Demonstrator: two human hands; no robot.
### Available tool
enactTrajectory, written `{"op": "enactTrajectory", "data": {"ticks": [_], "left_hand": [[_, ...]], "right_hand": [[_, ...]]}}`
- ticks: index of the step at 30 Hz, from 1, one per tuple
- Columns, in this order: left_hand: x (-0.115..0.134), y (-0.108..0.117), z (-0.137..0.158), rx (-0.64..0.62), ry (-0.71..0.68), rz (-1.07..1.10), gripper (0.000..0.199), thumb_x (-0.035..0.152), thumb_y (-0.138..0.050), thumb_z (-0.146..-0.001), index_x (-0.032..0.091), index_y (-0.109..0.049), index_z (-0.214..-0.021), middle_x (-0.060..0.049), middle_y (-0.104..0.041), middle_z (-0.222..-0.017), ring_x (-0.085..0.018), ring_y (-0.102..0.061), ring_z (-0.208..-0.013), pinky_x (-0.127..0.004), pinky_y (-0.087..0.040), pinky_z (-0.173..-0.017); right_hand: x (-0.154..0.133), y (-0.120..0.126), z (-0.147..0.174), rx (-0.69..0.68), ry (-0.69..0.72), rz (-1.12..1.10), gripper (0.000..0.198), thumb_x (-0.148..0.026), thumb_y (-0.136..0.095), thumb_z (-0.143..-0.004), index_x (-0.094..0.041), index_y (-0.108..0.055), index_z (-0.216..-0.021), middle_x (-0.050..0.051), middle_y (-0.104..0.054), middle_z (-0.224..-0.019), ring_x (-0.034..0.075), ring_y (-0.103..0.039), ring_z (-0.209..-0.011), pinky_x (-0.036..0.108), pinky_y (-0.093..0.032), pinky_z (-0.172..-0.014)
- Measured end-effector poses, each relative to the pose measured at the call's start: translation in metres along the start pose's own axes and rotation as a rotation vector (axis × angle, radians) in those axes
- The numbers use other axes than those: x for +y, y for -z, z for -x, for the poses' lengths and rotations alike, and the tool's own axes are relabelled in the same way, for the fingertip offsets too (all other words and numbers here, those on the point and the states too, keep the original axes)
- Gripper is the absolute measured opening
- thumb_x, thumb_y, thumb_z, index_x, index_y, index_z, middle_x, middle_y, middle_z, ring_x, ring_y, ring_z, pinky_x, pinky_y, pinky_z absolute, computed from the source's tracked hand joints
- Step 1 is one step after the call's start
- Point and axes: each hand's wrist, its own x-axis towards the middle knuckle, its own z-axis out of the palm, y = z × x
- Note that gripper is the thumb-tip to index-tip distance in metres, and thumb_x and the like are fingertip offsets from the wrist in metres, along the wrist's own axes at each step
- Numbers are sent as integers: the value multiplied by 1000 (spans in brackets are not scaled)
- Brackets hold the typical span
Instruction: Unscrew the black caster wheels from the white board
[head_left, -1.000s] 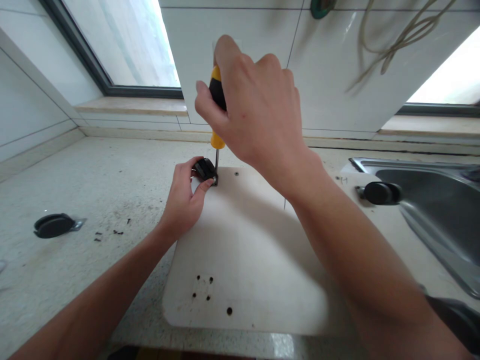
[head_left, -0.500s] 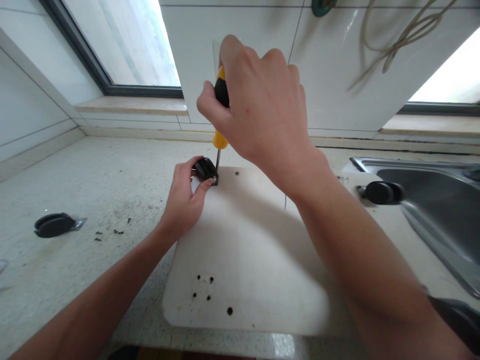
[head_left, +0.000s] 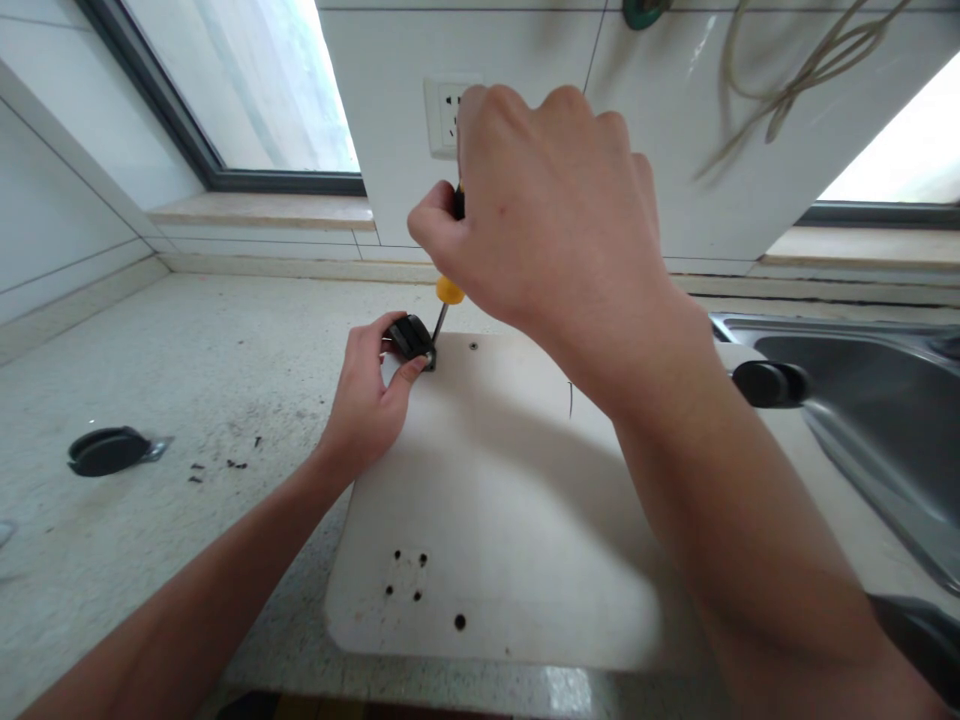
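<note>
My right hand (head_left: pixel 551 210) is wrapped round the handle of a yellow and black screwdriver (head_left: pixel 450 291). Its metal shaft slants down to the plate of a black caster wheel (head_left: pixel 409 337); the exact spot of the tip is too small to tell. With thumb and fingers, my left hand (head_left: pixel 371 395) grips that caster at the far left corner of a white board (head_left: pixel 517 500). Near the board's closer left corner is a group of screw holes (head_left: pixel 406 575), with one larger hole (head_left: pixel 460 622) beside them.
A loose black caster (head_left: pixel 110 451) lies on the speckled counter (head_left: pixel 225 370) at left, near dark crumbs (head_left: pixel 236 464). Another caster (head_left: pixel 769 384) is on the board's right side, by a steel sink (head_left: pixel 892 400). A wall socket (head_left: pixel 442 118) is behind my right hand.
My right hand has shifted right and slightly down and turned, tilting the screwdriver handle to the right. The wall socket has come into view. My left hand and the caster stay put.
</note>
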Motion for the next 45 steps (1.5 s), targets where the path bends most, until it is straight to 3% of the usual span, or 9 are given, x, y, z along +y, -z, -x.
{"op": "enactTrajectory", "data": {"ticks": [6,10,16,20,24,29,34,39,45], "left_hand": [[5,2,-1,-33,40,1,61,27,-69,-104,23,-54,-163,-16,-71,-147,-31,-73,-130,-56,-60,-119],[9,2,-1,-30,67,-5,75,29,-85,-93,23,-55,-162,-15,-69,-145,-34,-71,-132,-60,-58,-121],[16,-4,4,76,154,-66,68,29,-100,-80,23,-64,-137,-10,-56,-131,-33,-65,-126,-62,-58,-118],[24,-6,7,142,45,-130,63,27,-100,-80,22,-58,-127,-11,-57,-128,-35,-62,-126,-62,-58,-114],[29,-5,10,148,-54,-107,52,24,-93,-85,24,-53,-119,-7,-65,-118,-28,-70,-107,-46,-62,-94],[33,-2,14,30,-49,-217,48,24,-81,-96,25,-57,-137,3,-71,-86,-22,-74,-72,-32,-51,-65],[36,0,18,12,-241,-311,39,20,-72,-105,21,-59,-142,3,-77,-80,-19,-73,-58,-33,-51,-59],[39,-3,22,-3,-397,-353,25,10,-58,-111,20,-63,-134,0,-82,-87,-20,-77,-62,-36,-56,-57],[39,-5,27,-49,-394,-327,24,7,-58,-110,16,-64,-131,-1,-80,-86,-22,-77,-62,-42,-59,-53]], "right_hand": [[-2,-2,-3,97,-11,44,38,-35,-50,-101,-28,-68,-134,14,-75,-118,37,-72,-104,41,-49,-72],[-2,-1,-3,223,78,-67,48,-31,-54,-100,-19,-66,-145,10,-79,-108,31,-70,-91,39,-39,-68],[-2,-1,3,307,145,-239,25,-42,-56,-113,-27,-63,-132,7,-79,-128,21,-71,-90,36,-49,-74],[-5,-4,-2,296,232,-363,13,-39,-56,-116,-30,-58,-124,5,-77,-122,19,-71,-90,36,-54,-81],[-12,-13,-23,255,231,-365,11,-41,-56,-114,-32,-55,-119,3,-78,-110,22,-68,-86,38,-50,-76],[-22,-36,-40,204,237,-300,20,-49,-56,-110,-29,-56,-115,1,-76,-97,21,-61,-76,38,-43,-75],[-26,-51,-37,121,296,-294,25,-47,-55,-108,-25,-64,-113,-2,-73,-90,15,-51,-69,35,-36,-72],[-24,-54,-38,76,282,-334,23,-45,-59,-108,-24,-66,-112,-2,-76,-90,12,-54,-68,34,-41,-71],[-18,-53,-40,224,268,-375,14,-39,-70,-105,-25,-71,-106,-3,-72,-81,13,-60,-64,35,-47,-66]]}}
